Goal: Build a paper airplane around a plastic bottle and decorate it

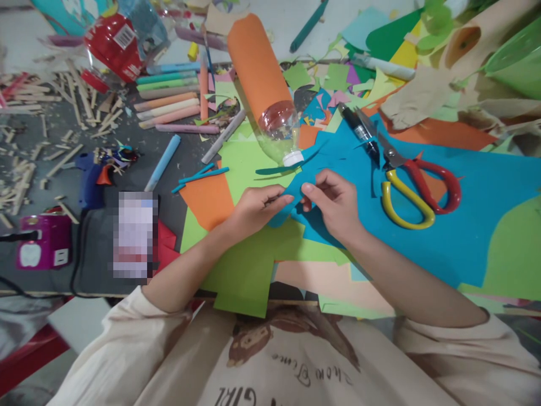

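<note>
Between my hands is a small piece of blue paper, held above the green and blue sheets. My left hand pinches its left end between thumb and fingers. At its right end, the thumb and forefinger of my right hand close on it, the other fingers curled. Just beyond lies a plastic bottle wrapped in orange paper, its white cap toward me. Curved blue paper strips lie by the cap. Right of my right hand, scissors with one red and one yellow handle rest on a large blue sheet, beside a black marker.
Several coloured pens lie at the back left, near scattered wooden sticks. A blue glue gun, a purple box with cables and a blurred-out phone are on the left. Paper scraps cover the back.
</note>
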`<state>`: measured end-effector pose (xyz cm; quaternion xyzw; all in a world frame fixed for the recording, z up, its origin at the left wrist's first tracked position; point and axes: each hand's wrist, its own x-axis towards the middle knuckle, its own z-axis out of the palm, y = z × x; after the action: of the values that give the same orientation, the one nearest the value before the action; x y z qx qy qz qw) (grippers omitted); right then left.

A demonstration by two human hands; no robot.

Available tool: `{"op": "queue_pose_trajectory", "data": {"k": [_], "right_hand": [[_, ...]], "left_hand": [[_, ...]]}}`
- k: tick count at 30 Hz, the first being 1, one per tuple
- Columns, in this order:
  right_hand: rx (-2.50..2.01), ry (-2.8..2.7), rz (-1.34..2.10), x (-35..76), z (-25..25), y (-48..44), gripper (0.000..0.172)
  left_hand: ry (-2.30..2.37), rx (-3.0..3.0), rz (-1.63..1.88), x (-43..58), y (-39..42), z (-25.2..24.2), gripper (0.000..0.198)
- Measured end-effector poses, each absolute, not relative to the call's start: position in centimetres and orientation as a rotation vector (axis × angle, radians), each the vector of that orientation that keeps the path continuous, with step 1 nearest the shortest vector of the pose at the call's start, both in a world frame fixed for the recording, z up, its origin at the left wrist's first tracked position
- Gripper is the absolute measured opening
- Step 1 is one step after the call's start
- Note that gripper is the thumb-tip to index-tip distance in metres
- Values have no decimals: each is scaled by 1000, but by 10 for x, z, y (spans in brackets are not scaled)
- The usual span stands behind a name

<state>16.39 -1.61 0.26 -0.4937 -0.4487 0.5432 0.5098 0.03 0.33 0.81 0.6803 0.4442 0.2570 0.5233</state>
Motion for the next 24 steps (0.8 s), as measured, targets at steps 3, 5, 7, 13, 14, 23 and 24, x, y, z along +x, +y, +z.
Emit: {"op": "queue_pose_trajectory", "data": {"k": [3,5,7,13,14,23,24], "right_hand": [[-1183,-1061,1314,164,3,-16,44],[-1184,-1053,1317,163,3,-16,45],[-1174,-1051,1315,164,2,-16,43],[-1127,-1062,1328,166,-2,-17,37],[-1137,-1066,1322,166,-2,-17,37],[-1177,-1076,1270,166,3,-16,38],[-1188,-1080,1267,165,3,-16,39]], "left_hand": [[1049,1617,609,0,4,8,39],[1053,1612,605,0,4,8,39],[1055,1611,608,0,4,9,40],[1002,1598,653,-2,3,10,42],[1004,1570,652,-2,3,10,41],[1104,1344,606,0,4,12,33],[1115,1363,599,0,4,12,33]]}}
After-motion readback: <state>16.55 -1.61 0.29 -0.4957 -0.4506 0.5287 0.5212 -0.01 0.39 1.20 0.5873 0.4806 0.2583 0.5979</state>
